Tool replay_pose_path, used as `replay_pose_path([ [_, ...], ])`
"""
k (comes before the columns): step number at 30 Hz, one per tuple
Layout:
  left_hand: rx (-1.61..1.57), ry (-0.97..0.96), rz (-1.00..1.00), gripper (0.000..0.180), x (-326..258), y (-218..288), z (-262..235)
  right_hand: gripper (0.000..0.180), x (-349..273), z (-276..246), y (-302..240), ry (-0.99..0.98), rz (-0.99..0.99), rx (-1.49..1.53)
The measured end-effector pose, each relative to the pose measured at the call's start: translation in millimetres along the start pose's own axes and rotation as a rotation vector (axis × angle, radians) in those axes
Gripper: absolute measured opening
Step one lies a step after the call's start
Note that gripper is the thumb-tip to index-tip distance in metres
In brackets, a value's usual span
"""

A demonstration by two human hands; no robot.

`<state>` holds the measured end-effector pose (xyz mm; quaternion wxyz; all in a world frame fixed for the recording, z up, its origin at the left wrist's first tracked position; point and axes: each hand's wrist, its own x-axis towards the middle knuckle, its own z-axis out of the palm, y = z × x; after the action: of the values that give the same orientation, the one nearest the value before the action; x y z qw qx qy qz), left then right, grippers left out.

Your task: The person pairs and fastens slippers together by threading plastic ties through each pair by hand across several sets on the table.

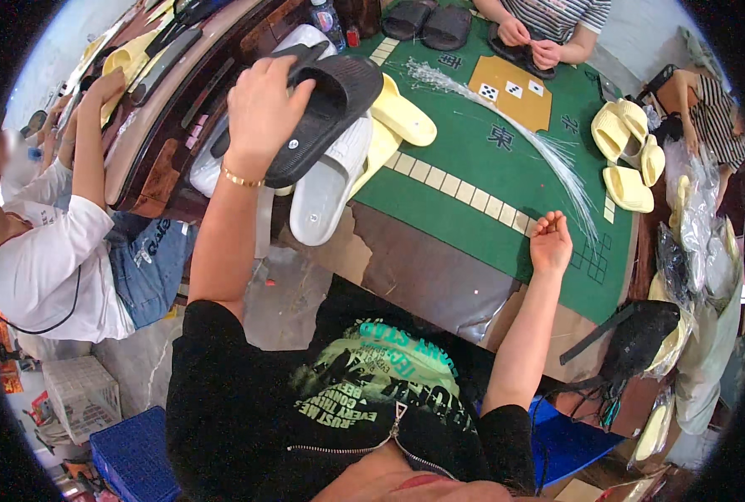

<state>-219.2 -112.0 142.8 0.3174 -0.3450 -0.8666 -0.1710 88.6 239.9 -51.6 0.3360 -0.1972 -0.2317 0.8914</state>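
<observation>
On the left of the table, my left hand [264, 105], with a gold bracelet at its wrist, grips the edge of a black slipper [326, 125]. Its thumb presses near the strap, and the undersides of the fingers are hidden. Beneath the black pair lie a pale grey slipper [318, 205] and yellow slippers [406, 113], overlapping in a pile. Palm up at the near edge of the green mat, my right hand [550, 243] is loosely open and holds nothing. Near its fingertips lies a long bundle of clear plastic strands [548, 146].
Across the green mat [439, 184], another person's hands [530, 46] work on a black slipper. Several yellow slippers [624, 142] sit at the right, beside clear plastic bags [699, 217]. A black bag [640, 339] lies at the near right corner. A co-worker in white [63, 268] sits left.
</observation>
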Motion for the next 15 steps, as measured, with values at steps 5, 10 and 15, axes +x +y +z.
replay_pose_path([
  [5,-1.266,-0.216,0.092,0.027,-11.0,80.6,-42.9,0.016,-1.6,-2.8,-1.5,-0.02,0.021,-0.003],
  [10,-1.991,-0.333,0.449,0.025,-20.9,141.3,-85.6,0.017,1.9,0.4,2.0,-0.011,0.032,0.003],
  [15,-2.292,-0.179,0.52,0.018,-40.7,187.1,-90.5,0.017,4.8,-12.4,-5.5,-0.11,0.092,0.024],
])
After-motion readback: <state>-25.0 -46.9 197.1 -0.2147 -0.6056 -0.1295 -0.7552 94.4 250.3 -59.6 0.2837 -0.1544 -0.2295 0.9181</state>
